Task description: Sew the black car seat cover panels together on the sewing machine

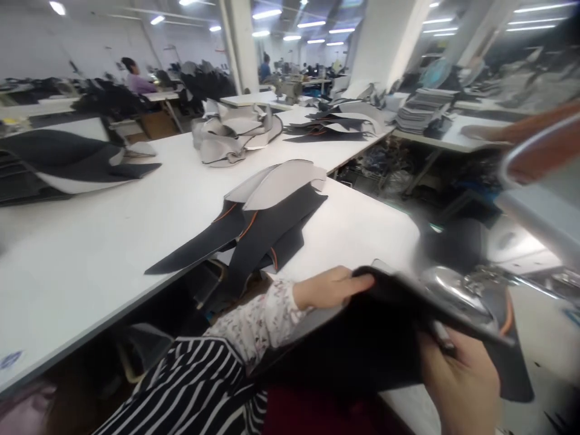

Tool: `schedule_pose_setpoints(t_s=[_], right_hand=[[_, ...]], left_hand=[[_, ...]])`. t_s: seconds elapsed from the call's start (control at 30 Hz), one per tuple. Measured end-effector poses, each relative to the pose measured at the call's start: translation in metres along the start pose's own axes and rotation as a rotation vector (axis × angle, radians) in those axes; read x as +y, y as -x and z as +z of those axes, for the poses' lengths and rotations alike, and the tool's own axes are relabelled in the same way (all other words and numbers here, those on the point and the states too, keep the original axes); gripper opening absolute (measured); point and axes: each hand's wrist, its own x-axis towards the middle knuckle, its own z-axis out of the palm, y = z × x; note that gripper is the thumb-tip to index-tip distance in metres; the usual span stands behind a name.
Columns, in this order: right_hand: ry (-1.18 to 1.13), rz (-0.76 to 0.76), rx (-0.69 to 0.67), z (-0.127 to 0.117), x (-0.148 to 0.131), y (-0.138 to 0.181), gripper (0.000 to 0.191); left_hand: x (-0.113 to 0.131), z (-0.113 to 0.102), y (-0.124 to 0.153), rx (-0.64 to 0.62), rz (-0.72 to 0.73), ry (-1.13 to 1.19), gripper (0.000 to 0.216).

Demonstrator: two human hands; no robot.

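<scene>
My left hand [328,289] pinches the upper edge of a black fabric panel [380,344], thumb and fingers closed on it. The panel hangs in front of my body, with a grey underside showing along its lower left edge. My right hand [466,380] is closed at the panel's right side. A small dark and silver object [443,338] shows at its fingers, too blurred to name. Just beyond the panel is the shiny metal part of a sewing machine [457,293]. A dark piece with an orange edge [510,344] lies beside it.
On the white table [113,229], dark and grey cut pieces [276,223] with orange edging overhang the near edge. Behind them are a grey fabric heap [238,133] and more dark pieces [335,124]. A blurred person's arm [544,142] reaches in at right.
</scene>
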Motion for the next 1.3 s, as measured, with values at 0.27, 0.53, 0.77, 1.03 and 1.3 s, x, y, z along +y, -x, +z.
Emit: schedule_pose_setpoints(t_s=[0.27,0.53,0.77,1.03,1.3], right_hand=[[-0.726,0.4,-0.328,-0.021,-0.039,-0.005,0.016],[-0.882,0.691,-0.085,-0.036,-0.037,-0.024,0.046],[-0.473,0.641,-0.206,-0.045,0.0,-0.04,0.034],[-0.606,0.286,-0.419,-0.052,-0.053,-0.057,0.014],[-0.024,0.343,-0.207,-0.049,-0.033,-0.055,0.032]], left_hand=[[-0.005,-0.012,0.001,-0.115,-0.06,0.258,0.068],[-0.013,0.034,-0.05,0.108,0.052,0.257,0.053],[-0.015,0.056,-0.062,-0.06,0.865,-0.766,0.063],[0.0,0.063,-0.025,0.492,0.991,-0.854,0.038],[-0.011,0.058,-0.056,0.167,0.938,-0.831,0.032]])
